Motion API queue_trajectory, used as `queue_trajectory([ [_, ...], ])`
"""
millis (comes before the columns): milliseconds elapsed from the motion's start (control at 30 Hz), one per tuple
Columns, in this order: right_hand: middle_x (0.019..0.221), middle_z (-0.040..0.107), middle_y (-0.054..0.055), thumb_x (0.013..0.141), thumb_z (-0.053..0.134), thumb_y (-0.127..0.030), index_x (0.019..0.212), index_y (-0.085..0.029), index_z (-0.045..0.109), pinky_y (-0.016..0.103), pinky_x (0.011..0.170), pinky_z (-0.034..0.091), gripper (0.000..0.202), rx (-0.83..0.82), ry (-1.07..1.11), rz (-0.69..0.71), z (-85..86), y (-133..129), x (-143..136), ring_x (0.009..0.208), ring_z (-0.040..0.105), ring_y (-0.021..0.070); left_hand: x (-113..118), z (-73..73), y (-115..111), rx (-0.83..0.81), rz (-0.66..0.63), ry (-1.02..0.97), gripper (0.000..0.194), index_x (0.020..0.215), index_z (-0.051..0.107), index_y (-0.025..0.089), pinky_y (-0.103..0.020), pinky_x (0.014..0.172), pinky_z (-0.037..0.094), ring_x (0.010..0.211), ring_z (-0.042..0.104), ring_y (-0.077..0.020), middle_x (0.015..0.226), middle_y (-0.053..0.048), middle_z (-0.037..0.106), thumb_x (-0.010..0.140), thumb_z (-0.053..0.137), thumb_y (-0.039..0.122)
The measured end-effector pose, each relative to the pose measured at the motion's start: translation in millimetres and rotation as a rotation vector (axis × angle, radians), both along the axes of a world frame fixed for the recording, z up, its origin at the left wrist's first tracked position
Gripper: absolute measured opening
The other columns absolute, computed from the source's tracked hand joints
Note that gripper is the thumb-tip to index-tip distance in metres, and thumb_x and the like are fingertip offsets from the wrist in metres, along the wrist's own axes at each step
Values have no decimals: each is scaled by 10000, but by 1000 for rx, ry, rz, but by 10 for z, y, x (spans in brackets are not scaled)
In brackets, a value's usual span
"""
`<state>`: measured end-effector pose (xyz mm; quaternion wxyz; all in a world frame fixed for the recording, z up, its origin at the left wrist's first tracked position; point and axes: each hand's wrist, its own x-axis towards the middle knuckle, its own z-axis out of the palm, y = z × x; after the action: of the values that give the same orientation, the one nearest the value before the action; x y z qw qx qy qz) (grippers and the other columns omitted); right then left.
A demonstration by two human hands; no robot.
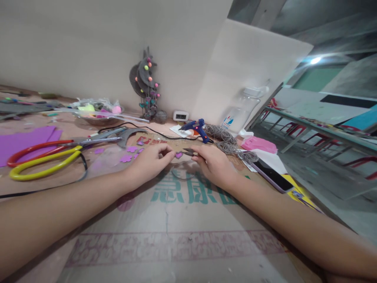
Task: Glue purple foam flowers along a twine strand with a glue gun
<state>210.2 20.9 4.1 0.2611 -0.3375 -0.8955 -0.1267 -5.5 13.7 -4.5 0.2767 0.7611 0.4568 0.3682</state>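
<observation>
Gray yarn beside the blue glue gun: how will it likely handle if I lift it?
The gray yarn is probably floppy, since it lies in loose coils. Thin strands suggest it's light for its bulk. Overlapping loops might snag on the nearby blue glue gun.

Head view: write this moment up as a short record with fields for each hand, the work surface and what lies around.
Left hand: fingers closed, small purple heart at their tips
Right hand: holds a dark pointed tool facing the heart; exact type unclear
Work surface: printed cardboard
To the left: scissors with red and yellow handles, purple sheets
Ahead: blue glue gun, white digital display
To the right: phone, pink item
</observation>
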Motion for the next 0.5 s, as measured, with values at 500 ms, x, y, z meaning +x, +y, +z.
queue_trajectory([
  [500, 777, 639, 51, 905, 434, -218, 1020, -157, 608, 302, 711, 363, 218, 153, -129, 2, -34, 32, 13, 751, 545, 169, 7, 11, -26, 52, 25, 87, 212, 723, 567, 174, -253, 617, 387, 683, 557, -153, 695, 7, 607, 821, 424, 297],
])
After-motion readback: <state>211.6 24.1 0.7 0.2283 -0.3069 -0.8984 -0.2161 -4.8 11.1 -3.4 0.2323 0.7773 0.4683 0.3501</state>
